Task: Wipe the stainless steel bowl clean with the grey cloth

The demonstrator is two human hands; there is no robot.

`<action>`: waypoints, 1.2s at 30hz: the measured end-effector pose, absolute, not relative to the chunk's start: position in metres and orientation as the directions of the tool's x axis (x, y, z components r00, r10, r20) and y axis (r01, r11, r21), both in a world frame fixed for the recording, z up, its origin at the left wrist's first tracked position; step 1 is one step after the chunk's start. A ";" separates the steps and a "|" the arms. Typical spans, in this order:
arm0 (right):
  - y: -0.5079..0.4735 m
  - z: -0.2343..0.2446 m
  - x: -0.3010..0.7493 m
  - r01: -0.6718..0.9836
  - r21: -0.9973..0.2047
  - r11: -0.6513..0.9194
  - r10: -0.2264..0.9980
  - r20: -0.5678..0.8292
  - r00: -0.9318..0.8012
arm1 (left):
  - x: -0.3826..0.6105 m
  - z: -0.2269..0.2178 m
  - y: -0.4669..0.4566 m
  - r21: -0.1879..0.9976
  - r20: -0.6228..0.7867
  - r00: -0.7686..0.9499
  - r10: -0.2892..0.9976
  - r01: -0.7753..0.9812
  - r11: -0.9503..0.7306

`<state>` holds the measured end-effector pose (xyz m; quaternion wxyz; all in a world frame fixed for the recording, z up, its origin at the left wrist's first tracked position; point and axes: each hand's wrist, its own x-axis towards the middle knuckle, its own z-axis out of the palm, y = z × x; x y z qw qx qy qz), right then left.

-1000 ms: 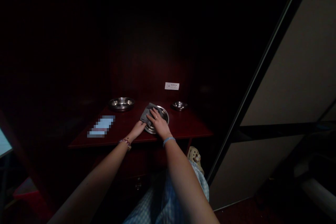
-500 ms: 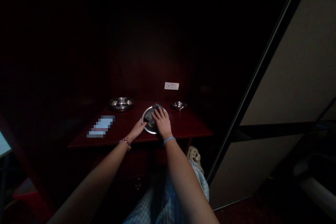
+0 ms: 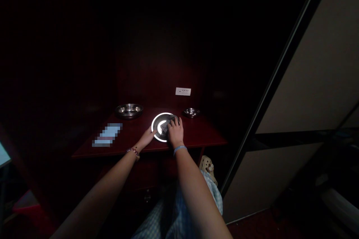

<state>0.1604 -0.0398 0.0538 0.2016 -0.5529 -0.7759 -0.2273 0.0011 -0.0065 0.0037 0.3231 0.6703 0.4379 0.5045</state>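
Observation:
A round, shiny metal plate [image 3: 157, 134] is held over the front of the dark red desk [image 3: 134, 134], its rim catching bright light. At the plate's left edge, my left hand [image 3: 147, 136] grips the rim, thumb on the inner face. My right hand [image 3: 175, 132] has its fingers bent over a crumpled dark grey cloth [image 3: 165, 127], pressed to the right part of the plate. The cloth is partly covered by my fingers.
A stack of steel plates [image 3: 129, 110] stands at the back left, and a small steel bowl [image 3: 191, 112] at the back right. A blurred-out flat object [image 3: 108, 135] lies at the left. A white socket [image 3: 183, 91] is on the back wall. A beige clog [image 3: 206, 166] shows below the desk.
My right hand and the cloth have slid toward the right of the plate, baring its left inner face. The plate now reflects more light. My left hand keeps its grip.

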 end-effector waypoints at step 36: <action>-0.052 0.058 0.161 0.951 -0.035 0.308 0.909 0.306 -0.283 | 0.003 0.006 -0.007 0.897 0.348 0.066 0.935 0.265 -0.353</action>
